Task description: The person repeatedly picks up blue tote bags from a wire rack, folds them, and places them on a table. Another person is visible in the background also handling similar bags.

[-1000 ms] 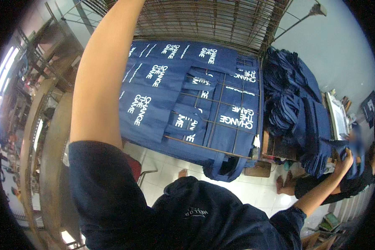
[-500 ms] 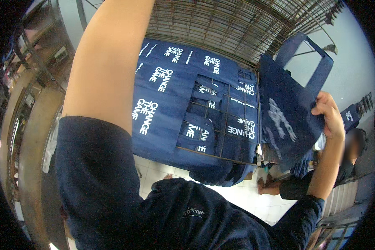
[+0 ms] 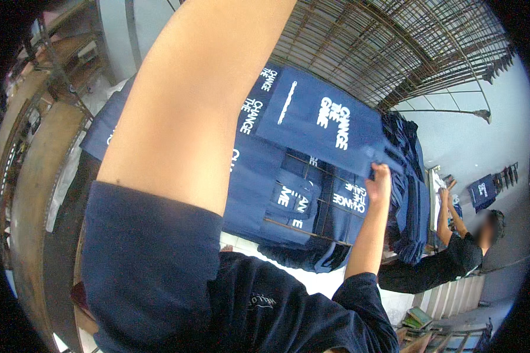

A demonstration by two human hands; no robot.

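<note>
A navy tote bag (image 3: pixel 303 109) with white lettering lies stretched over other bags of the same kind. At its right end, my right hand (image 3: pixel 380 181) pinches it near the handles, which look smeared by motion. Beneath and nearer to me, more navy bags (image 3: pixel 250 188) rest on a wire rack (image 3: pixel 319 219), some seen through its bars. My left arm (image 3: pixel 182 106) reaches up across the picture and leaves it at the top edge, so my left hand is hidden from sight.
A stack of wire racks (image 3: pixel 359 41) rises beyond the bags. More dark bags (image 3: pixel 409 206) hang in a bunch to the right of my hand. Farther right, a person in black (image 3: pixel 459 253) works with both hands at a table. Wooden shelving (image 3: pixel 35 194) stands at the left.
My right hand has moved left, bringing the tote bag from hanging upright at the right down flat over the other bags. My view has shifted, showing more of the person at the right.
</note>
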